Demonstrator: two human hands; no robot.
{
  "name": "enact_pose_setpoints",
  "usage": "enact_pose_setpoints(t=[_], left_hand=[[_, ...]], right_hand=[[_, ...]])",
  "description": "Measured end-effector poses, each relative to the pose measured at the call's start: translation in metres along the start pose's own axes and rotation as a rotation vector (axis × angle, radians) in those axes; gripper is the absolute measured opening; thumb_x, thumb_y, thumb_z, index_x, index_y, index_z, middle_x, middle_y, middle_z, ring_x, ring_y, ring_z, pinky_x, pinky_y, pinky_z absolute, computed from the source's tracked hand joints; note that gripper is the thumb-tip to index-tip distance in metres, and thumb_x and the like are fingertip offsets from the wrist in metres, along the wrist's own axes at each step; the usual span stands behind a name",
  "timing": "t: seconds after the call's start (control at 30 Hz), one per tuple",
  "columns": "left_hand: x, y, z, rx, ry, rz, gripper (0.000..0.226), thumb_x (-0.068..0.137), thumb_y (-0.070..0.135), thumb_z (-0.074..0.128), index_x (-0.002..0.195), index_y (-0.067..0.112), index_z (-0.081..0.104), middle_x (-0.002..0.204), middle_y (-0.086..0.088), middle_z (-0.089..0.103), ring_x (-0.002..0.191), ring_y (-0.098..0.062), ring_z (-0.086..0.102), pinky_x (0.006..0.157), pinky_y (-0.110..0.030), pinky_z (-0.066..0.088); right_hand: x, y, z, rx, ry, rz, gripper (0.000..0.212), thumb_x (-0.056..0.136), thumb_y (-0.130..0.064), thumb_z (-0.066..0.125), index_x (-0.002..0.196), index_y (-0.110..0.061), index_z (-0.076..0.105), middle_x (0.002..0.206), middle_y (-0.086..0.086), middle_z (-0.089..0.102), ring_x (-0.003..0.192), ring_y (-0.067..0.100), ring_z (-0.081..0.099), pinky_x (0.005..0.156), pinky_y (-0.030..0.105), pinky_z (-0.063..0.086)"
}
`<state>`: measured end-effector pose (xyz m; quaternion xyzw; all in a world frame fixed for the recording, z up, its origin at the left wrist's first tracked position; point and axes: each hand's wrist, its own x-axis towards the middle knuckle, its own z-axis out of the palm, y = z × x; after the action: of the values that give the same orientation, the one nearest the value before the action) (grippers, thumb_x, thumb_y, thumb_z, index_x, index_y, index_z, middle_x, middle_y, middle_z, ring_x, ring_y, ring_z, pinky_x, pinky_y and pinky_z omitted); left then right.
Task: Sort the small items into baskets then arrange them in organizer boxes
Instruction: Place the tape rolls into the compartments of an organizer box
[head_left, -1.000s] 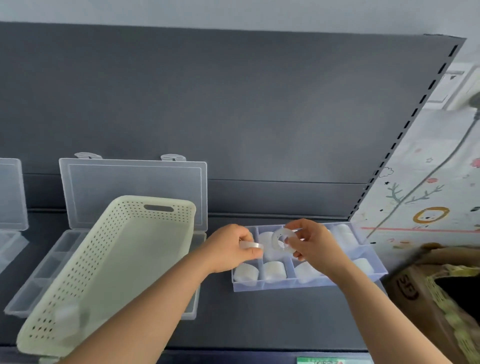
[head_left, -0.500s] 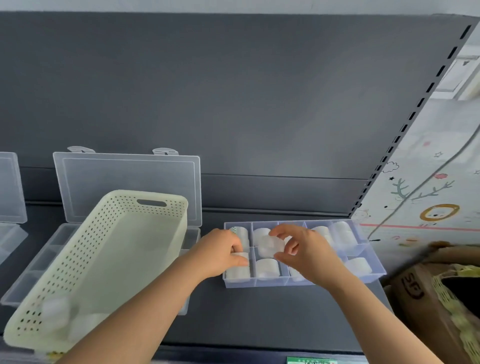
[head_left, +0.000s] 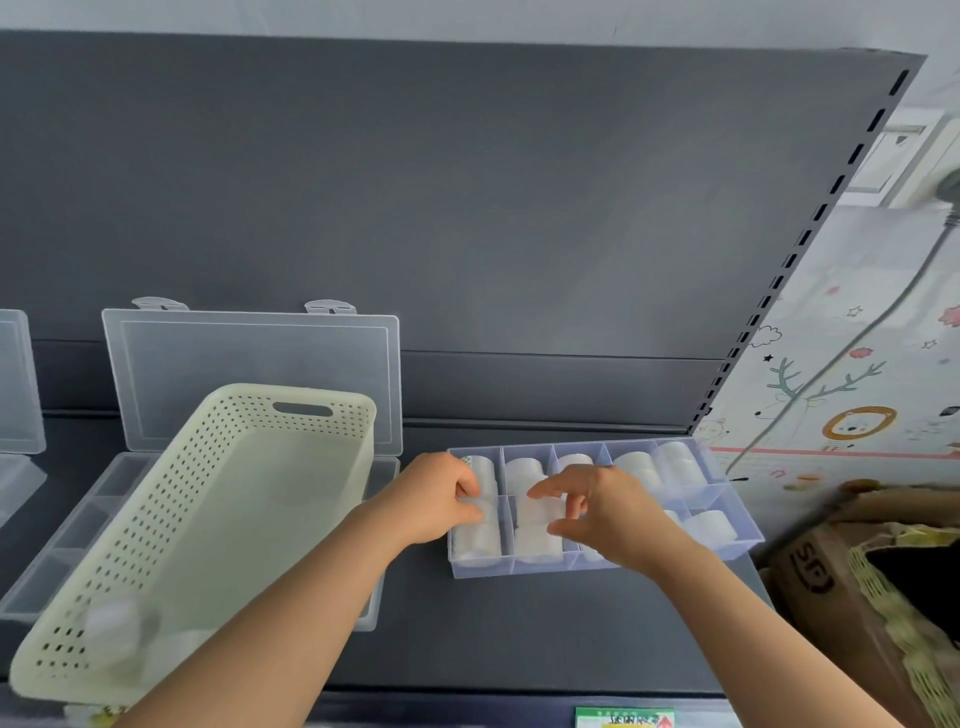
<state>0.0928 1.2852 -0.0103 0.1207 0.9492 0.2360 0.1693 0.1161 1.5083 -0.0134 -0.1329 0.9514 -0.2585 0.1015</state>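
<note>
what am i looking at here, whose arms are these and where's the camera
There is no machine here. A person works with bare hands, and the one picture comes from a camera worn on their head, looking down.

On the dark shelf lies a clear organizer box whose compartments hold translucent white rolls. The left hand pinches one roll at the front-left compartment. The right hand has finger and thumb around another roll in the next compartment.

To the left, a cream basket leans on a second open box. A cardboard box sits at the right.
</note>
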Motion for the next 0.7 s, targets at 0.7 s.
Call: enact_pose_setpoints(t=[0.7], left_hand=[[-0.113, -0.065, -0.101, -0.048, 0.219, -0.017, 0.017, 0.083, 0.022, 0.073, 0.099, 0.027, 0.070, 0.092, 0.017, 0.065, 0.080, 0.007, 0.059, 0.074, -0.008, 0.044]], right_hand=[[0.020, -0.136, 0.008, 0.021, 0.086, -0.265, 0.026, 0.090, -0.027, 0.063, 0.115, -0.023, 0.069, 0.110, -0.008, 0.066, 0.097, 0.009, 0.061, 0.086, 0.028, 0.050]])
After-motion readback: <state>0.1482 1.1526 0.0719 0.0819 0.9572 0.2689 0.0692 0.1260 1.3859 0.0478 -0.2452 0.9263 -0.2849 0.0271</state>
